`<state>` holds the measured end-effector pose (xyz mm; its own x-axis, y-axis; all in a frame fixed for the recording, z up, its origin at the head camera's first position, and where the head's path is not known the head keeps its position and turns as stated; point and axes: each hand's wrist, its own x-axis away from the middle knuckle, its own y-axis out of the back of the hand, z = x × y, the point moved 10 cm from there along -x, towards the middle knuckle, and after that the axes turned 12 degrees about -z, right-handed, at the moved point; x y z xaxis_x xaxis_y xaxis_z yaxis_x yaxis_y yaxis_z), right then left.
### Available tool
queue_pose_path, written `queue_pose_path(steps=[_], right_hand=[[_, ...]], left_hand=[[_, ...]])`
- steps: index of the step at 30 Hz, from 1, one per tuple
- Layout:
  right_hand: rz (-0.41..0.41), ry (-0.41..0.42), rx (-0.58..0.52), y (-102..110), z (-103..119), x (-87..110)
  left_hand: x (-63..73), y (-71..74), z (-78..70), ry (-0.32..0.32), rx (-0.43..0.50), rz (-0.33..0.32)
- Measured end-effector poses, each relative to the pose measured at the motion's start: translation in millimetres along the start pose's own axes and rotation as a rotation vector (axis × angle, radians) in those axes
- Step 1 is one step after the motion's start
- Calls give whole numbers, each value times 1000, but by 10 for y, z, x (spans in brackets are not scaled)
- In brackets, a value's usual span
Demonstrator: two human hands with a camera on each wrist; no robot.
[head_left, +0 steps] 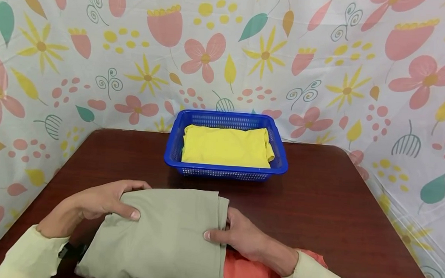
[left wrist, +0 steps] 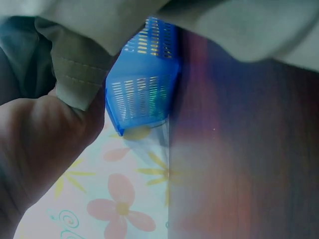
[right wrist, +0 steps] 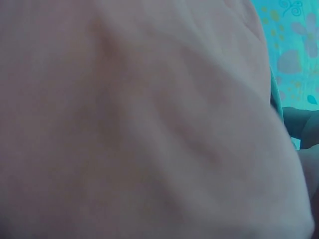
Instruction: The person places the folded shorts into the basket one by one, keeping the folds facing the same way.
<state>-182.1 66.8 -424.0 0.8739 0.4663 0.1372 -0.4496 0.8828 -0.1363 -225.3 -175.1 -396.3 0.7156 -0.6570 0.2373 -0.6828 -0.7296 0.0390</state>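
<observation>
I pinch the folded grey-green cloth (head_left: 174, 238) at both sides, my left hand (head_left: 105, 200) with its thumb on top near the far left corner, my right hand (head_left: 241, 234) gripping the right edge. The cloth is at the near side of the dark table (head_left: 318, 196), beside a red cloth (head_left: 250, 274) under my right wrist, and nearer me than the blue basket (head_left: 173, 151) holding a folded yellow cloth (head_left: 226, 147).
</observation>
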Motion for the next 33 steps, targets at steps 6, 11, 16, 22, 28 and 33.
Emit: queue_pose_path(steps=[6,11,16,22,28,33], right_hand=[[-9,-7,-6,37,21,2],[-14,-4,7,71,75,9],[-36,12,28,129,143,22],[-56,8,34,167,176,30],[-58,-4,16,162,206,50],[-56,-24,-1,142,205,54]], left_hand=[[-2,97,-9,18,-26,-87],[-4,105,-38,7,-21,-108],[-2,92,-79,-22,-29,-127],[-5,67,-104,-27,-18,-134],[22,63,-180,-62,-14,-137],[62,76,-249,-91,-24,-154]])
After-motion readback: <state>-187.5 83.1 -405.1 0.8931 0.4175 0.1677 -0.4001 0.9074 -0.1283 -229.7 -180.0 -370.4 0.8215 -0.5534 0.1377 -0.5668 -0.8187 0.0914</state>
